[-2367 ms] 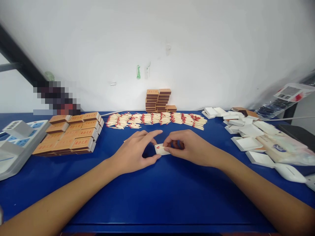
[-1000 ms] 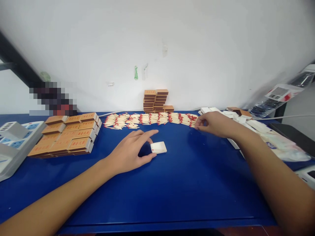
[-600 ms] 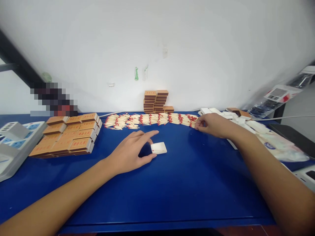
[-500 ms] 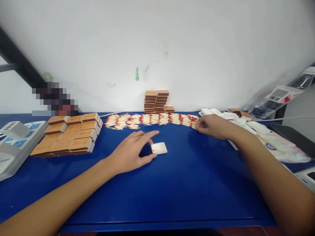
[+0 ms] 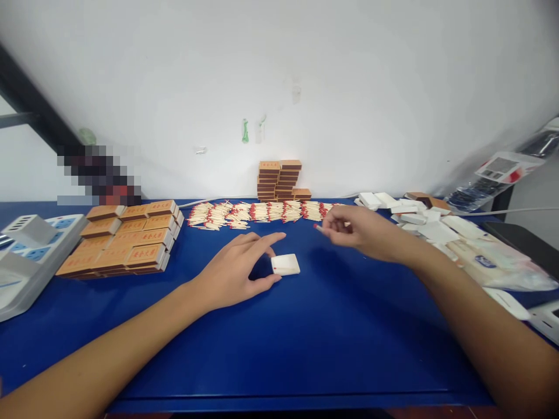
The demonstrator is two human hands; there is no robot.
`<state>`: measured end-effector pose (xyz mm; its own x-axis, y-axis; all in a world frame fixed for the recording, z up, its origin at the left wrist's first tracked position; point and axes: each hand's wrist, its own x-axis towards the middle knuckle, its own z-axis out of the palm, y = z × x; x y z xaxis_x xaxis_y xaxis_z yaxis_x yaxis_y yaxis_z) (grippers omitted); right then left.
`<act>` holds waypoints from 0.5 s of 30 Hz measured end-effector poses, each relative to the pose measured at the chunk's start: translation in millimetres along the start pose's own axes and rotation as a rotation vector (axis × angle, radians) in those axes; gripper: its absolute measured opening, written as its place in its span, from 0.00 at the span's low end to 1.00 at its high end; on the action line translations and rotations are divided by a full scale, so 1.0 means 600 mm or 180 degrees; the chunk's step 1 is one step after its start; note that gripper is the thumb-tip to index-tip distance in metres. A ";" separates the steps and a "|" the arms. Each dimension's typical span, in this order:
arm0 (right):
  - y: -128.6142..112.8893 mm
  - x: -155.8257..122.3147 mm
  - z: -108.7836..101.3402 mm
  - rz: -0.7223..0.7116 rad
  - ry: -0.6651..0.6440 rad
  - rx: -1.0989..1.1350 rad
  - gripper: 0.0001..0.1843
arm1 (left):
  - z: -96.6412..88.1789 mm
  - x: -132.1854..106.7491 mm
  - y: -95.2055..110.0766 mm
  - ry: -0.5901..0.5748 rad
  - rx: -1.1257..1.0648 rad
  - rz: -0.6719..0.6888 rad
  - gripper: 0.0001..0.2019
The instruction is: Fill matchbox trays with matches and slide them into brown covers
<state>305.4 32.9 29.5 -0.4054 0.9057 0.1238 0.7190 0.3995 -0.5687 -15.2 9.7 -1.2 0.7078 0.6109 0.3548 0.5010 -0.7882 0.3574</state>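
Note:
A small white matchbox tray (image 5: pixel 286 265) lies on the blue table with a red-tipped match inside. My left hand (image 5: pixel 233 269) steadies it between thumb and fingers at its left end, the index finger raised above. To the right of the tray and slightly behind it, my right hand (image 5: pixel 360 230) is above the table, pinching a match (image 5: pixel 319 227) whose red head points left. Behind both hands runs a long row of loose matches (image 5: pixel 267 212) in bunches. The right end of that row is partly hidden by my right hand.
Orange matchboxes (image 5: pixel 146 256) are stacked at the left, beside a power strip (image 5: pixel 65 244). More matchbox covers (image 5: pixel 279 180) stand against the wall. At the right lie white trays (image 5: pixel 413 212), a tissue pack (image 5: pixel 489 262) and a plastic bottle (image 5: pixel 471 192).
My right hand has moved left from the right end of the match row, now with a match in its fingers. The left hand and tray stay nearly in place.

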 end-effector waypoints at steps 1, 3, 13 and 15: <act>-0.021 -0.001 0.014 -0.0147 -0.0071 0.0141 0.11 | 0.001 0.000 0.000 0.0025 -0.0014 0.0032 0.37; -0.053 -0.004 0.043 -0.0429 -0.0184 0.0188 0.09 | 0.002 0.000 0.000 0.0061 -0.0044 0.0085 0.37; -0.084 -0.015 0.096 -0.0979 -0.0137 -0.0972 0.05 | 0.000 0.002 0.002 0.0292 0.0202 0.0510 0.38; -0.085 -0.015 0.099 -0.1061 0.0044 -0.1414 0.04 | 0.000 0.003 0.003 0.0368 0.0241 0.0560 0.37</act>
<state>238.7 -4.1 9.3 -0.6463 0.7207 0.2507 0.7233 0.6833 -0.0999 -13.2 9.5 0.1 0.7280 0.4644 0.5043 0.4139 -0.8841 0.2168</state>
